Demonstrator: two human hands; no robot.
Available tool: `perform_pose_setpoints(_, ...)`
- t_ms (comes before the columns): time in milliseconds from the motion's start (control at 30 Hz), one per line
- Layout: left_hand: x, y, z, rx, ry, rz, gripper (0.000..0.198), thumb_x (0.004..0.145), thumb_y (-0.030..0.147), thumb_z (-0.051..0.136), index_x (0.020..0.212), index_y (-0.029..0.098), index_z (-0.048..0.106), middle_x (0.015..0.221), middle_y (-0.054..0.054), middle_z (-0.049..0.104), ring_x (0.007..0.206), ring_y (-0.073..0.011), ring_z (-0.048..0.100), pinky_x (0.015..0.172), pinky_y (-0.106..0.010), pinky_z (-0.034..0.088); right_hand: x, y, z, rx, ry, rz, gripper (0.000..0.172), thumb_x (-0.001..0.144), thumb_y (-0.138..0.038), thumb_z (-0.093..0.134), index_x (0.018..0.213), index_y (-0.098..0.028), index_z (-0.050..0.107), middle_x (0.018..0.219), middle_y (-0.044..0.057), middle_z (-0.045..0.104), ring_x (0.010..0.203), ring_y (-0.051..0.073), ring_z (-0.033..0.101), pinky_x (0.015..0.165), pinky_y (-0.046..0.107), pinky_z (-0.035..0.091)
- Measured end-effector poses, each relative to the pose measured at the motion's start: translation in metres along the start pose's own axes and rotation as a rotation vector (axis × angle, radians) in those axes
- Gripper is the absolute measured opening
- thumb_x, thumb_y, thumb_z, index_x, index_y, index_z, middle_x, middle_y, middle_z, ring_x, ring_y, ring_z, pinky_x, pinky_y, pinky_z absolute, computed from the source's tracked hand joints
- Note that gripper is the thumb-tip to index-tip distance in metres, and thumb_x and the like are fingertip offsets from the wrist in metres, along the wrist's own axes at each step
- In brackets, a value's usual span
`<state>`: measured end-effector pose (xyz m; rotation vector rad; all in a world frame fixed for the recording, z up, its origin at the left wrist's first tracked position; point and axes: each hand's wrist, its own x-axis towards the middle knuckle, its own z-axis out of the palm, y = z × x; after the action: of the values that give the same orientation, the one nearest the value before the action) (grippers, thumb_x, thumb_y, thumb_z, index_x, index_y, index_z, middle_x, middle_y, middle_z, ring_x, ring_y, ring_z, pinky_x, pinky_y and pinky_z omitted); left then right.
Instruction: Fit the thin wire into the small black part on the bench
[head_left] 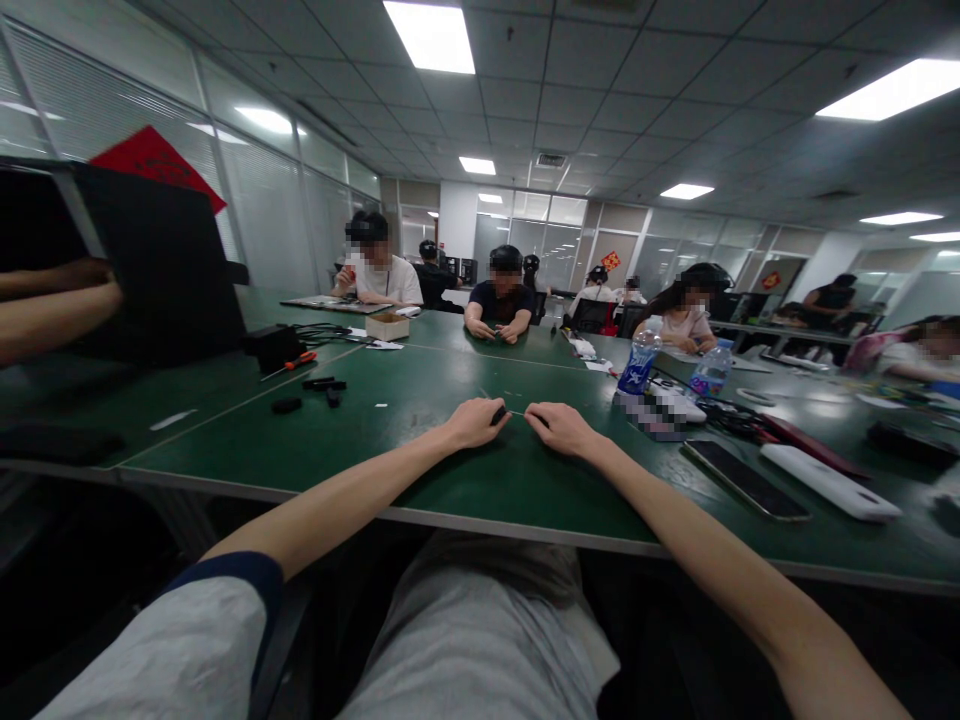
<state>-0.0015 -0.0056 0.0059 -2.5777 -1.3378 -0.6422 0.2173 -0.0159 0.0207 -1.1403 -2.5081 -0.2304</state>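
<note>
Above the green table (360,430), my left hand (474,424) is closed on a small black part (499,414), held between thumb and fingers. My right hand (561,428) is just to its right, with fingers pinched together. A thin light-coloured rod (517,412) runs across the gap from the right fingertips to the black part. Its kind is too small to make out, and the right fingers hide the rest of it. Several small black pieces (324,384) lie on the table left of my hands, with an orange-handled screwdriver (292,366) beyond them.
On the right lie a dark phone (742,480), a white elongated case (829,482) and cables, with two water bottles (639,362) behind them. A black box (271,350) and an open carton (388,326) are at the left. Co-workers (506,300) sit across the table.
</note>
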Motion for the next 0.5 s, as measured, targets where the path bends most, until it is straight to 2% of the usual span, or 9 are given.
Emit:
perform_pose_setpoints(333, -0.003, -0.003, 0.001, 0.094, -0.070, 0.011, 0.048, 0.090, 0.053, 0.025, 0.095, 0.018, 0.057, 0.087, -0.011, 0.066, 0.080, -0.0231, 0.062, 0.069, -0.031, 0.044, -0.003, -0.018, 0.000, -0.262, -0.041, 0.076, 0.041, 0.095, -0.045, 0.028, 0.097, -0.024, 0.063, 0.090, 0.006, 0.066, 0.081, 0.019, 0.059, 0.068, 0.026, 0.035)
perform_pose_setpoints(500, -0.004, -0.005, 0.000, 0.079, -0.120, 0.038, 0.047, 0.090, 0.054, 0.025, 0.096, 0.019, 0.056, 0.088, -0.010, 0.066, 0.081, -0.0228, 0.062, 0.069, -0.030, 0.044, -0.004, -0.023, -0.003, -0.286, -0.038, 0.064, 0.045, 0.094, -0.046, 0.027, 0.095, -0.022, 0.065, 0.089, 0.007, 0.067, 0.079, 0.019, 0.059, 0.066, 0.026, 0.034)
